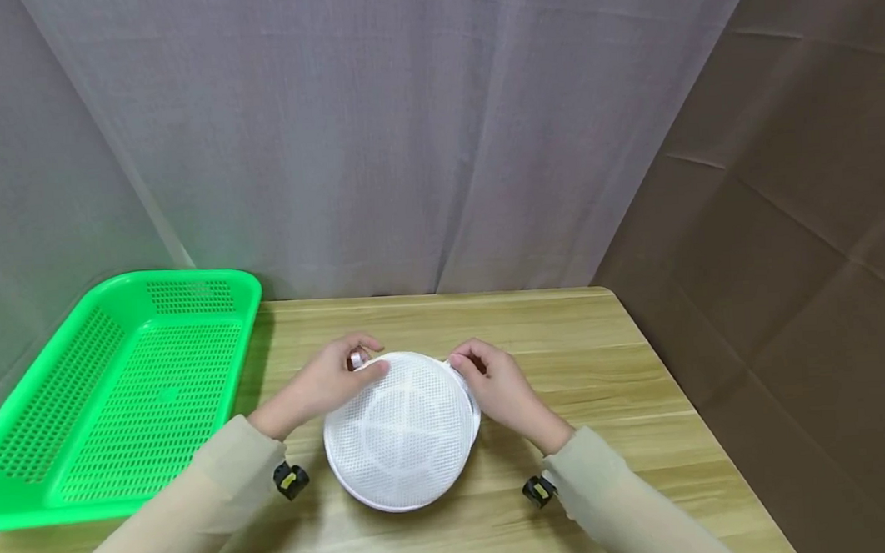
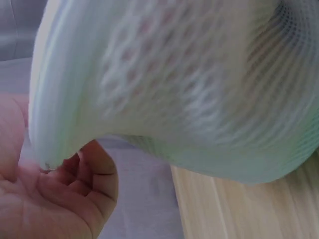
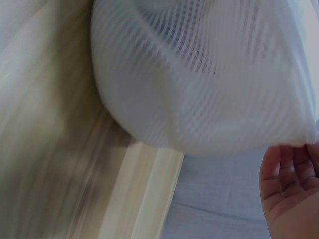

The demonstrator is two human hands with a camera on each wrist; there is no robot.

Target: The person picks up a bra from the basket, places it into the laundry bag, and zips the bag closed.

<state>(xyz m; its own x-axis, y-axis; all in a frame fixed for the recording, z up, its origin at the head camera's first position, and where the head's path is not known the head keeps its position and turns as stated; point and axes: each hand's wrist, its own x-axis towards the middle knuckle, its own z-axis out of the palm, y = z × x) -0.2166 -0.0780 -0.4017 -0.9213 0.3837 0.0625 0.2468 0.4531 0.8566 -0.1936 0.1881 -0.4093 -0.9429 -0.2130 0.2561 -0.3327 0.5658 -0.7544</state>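
Note:
A round white mesh laundry bag (image 1: pixel 404 437) is held over the wooden table, its flat circular face towards the head camera. At the upper left of its rim, my left hand (image 1: pixel 328 381) grips it, thumb on the face and fingers curled behind. A small white piece (image 1: pixel 356 360) shows between that hand's thumb and fingers. My right hand (image 1: pixel 504 390) pinches the edge at the upper right between thumb and fingers. Up close in the left wrist view, the mesh side (image 2: pixel 164 99) sags in soft folds. The right wrist view shows the bag's rounded mesh wall (image 3: pixel 189 99) hanging from the fingertips.
A large green plastic basket (image 1: pixel 247 353) with perforated walls stands on the left of the wooden table (image 1: pixel 565 328). Grey cloth (image 1: pixel 346 148) hangs behind the table, and brown cloth (image 1: pixel 809 249) hangs along the right side.

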